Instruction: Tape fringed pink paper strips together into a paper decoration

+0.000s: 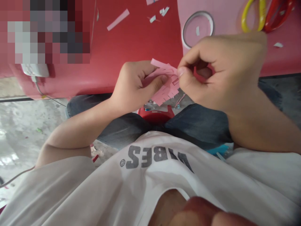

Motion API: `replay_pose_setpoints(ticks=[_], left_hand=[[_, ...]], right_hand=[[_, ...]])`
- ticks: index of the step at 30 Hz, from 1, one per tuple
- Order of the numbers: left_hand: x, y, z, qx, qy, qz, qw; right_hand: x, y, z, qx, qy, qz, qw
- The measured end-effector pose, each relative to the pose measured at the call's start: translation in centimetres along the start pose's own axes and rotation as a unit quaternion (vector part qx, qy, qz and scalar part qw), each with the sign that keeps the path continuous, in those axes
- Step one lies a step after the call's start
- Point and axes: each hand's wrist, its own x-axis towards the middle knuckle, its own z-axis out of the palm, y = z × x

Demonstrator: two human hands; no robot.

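A pink paper piece [166, 84] cut into a fringe of narrow strips is held between both hands, above my lap and just in front of the red table's near edge. My left hand [135, 84] is closed on its left side, thumb pressed over the paper. My right hand [221, 70] pinches the paper's right edge with thumb and forefinger, the other fingers curled in.
The red table [131, 44] carries a tape roll [198, 29], yellow-handled scissors [252, 15], red-handled scissors [278, 15], a pink sheet [225, 12] and loose paper scraps [118, 19]. A white device with a cable [35, 70] sits at the table's left edge. Grey floor lies at left.
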Motion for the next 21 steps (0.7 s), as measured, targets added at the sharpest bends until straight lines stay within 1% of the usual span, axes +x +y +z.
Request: replay_pose_setpoints(ticks=[5,8,11,15,18,21], left_hand=[[0.07,0.15,0.13,0.017,0.016,0.000,1.000],[0.02,0.22,0.17,0.023,0.024,0.009,0.999],[-0.16,0.33,0.18,0.024,0.012,0.002,1.000],[-0.35,0.55,0.25,-0.005,0.009,-0.003,1.000],[-0.32,0.68,0.27,0.004,0.014,-0.008,1.000],[-0.17,0.50,0.31,0.010,0.024,0.017,1.000]], right_hand=[[-0.06,-0.14,-0.03,0.010,0.006,0.010,1.000],[-0.08,-0.26,-0.09,0.009,-0.005,0.014,1.000],[-0.10,-0.29,-0.03,0.010,-0.013,0.021,1.000],[-0.11,-0.17,0.26,0.005,0.005,0.016,1.000],[-0.10,-0.07,0.45,-0.008,0.019,0.006,1.000],[-0.14,-0.02,0.45,-0.016,0.027,0.011,0.999]])
